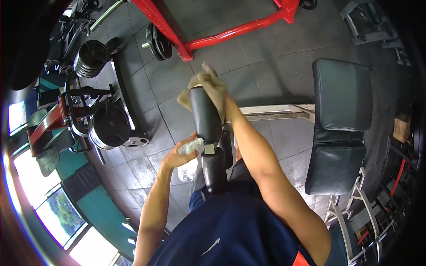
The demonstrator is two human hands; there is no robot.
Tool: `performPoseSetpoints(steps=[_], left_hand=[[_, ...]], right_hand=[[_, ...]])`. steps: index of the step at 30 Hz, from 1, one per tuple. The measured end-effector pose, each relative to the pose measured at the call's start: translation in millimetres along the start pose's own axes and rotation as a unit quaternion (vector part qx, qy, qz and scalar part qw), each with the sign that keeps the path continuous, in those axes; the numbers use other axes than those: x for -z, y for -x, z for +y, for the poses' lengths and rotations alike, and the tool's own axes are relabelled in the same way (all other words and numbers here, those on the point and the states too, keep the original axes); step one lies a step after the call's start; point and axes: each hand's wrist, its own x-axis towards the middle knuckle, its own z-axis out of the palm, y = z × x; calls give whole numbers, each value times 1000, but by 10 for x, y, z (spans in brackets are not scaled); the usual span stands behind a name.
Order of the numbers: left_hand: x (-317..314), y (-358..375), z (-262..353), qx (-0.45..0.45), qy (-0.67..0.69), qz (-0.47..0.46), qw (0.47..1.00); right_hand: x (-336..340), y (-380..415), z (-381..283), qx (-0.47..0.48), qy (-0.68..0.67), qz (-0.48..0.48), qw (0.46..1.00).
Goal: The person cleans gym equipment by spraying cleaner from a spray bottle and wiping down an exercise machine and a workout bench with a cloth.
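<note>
Head view: looking down on two bare hands at a padded bar.
Far pad (206, 116): black, the longer one; its long axis runs away from the person's body, far end leaning slightly left. A pale block (209, 149) sits between it and the near pad (214, 172), roughly in line.
Cloth (213, 91): brown, bunched over the far pad's far end and hanging down its right side, with a loose flap past the left edge.
Right hand (227, 105): comes in from the right, at the far pad's right edge, nearer the far end than the left hand is. The cloth covers its fingers; how far they are closed, I cannot tell.
Left hand (175, 156): just left of the far pad's near end, fingers curled shut round the neck of the bottle.
Bottle (187, 171): clear, roughly upright, body hanging below the left hand; its spray head (193, 145) lies across the fingers, front end toward the block.
Side pad (226, 150): black, just right of the block.
Floor (164, 106): grey tiles beneath.
</note>
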Motion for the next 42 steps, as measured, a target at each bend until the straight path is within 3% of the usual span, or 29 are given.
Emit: performPoseSetpoints(steps=[3, 6, 8, 10, 11, 13, 14, 16, 18, 20, 22, 24, 25, 26, 27, 28, 29, 31, 32, 33, 34, 35, 39, 40, 42], left_hand=[[78, -70, -64, 51, 13, -28, 998], [77, -98, -191, 42, -36, -4, 998], [40, -29, 36, 40, -33, 0, 999], [-14, 63, 98, 80, -11, 16, 997], [-67, 78, -63, -8, -40, 63, 997], [-263, 169, -590, -173, -92, 148, 969], [-316, 284, -645, -149, -77, 148, 975], [-339, 503, -666, -105, -50, 156, 981], [-392, 740, -801, -73, -33, 183, 980], [-484, 953, -1053, -76, -20, 207, 975], [-546, 1102, -1248, -50, -6, 158, 986], [-649, 1243, -1408, -68, 12, 85, 994], [-661, 1308, -1391, -24, -14, 19, 999], [-680, 1357, -1312, -80, 29, -29, 996], [-780, 1280, -1470, -159, 1, -41, 986], [-844, 1282, -1309, -179, -59, -40, 981], [-878, 1264, -1222, -145, -102, -64, 982], [-977, 978, -1410, -237, -55, -10, 970], [-921, 1004, -1207, -253, 9, 33, 967], [-871, 1002, -1055, -252, -36, 36, 966], [-893, 905, -1063, -219, -76, 27, 972], [-882, 829, -1147, -236, -89, 31, 967], [-712, 959, -1472, -282, -17, 113, 953], [-630, 992, -1583, -210, -13, 97, 973], [-602, 1089, -1895, -216, -22, 156, 963]], right_hand=[[343, 367, 431, 38, 49, 8, 998], [810, 827, 963, 113, 251, 61, 959], [1239, 1091, 1267, 163, 449, 52, 877], [1652, 1262, 1519, 239, 642, 5, 728], [1704, 1321, 1590, 251, 665, -15, 704], [874, 1694, 1567, 126, 537, 26, 833], [758, 1745, 1690, 223, 628, 41, 744], [543, 1846, 1946, 393, 768, 163, 479], [598, 2020, 1981, 388, 732, 126, 546], [885, 2248, 1839, 212, 638, 104, 733], [1101, 2408, 1651, -16, 417, 222, 881], [1747, 2609, 2188, 59, 317, 207, 924], [1956, 2667, 2381, 99, 268, 196, 938], [1923, 2670, 2422, 120, 304, 230, 917], [1828, 2616, 2435, 142, 339, 260, 893], [1682, 2501, 2445, 163, 373, 285, 868], [1460, 2365, 2458, 184, 406, 308, 841], [954, 2137, 2459, 223, 471, 352, 778], [619, 2161, 2372, 219, 318, 362, 848], [1161, 1867, 2154, 248, 289, 299, 875], [897, 1851, 1972, 222, 275, 286, 891], [888, 1805, 1857, 252, 314, 223, 888], [785, 1926, 1654, 254, 245, 267, 897], [824, 2061, 1637, 256, 216, 279, 900], [964, 2384, 1645, 291, 163, 273, 902]])
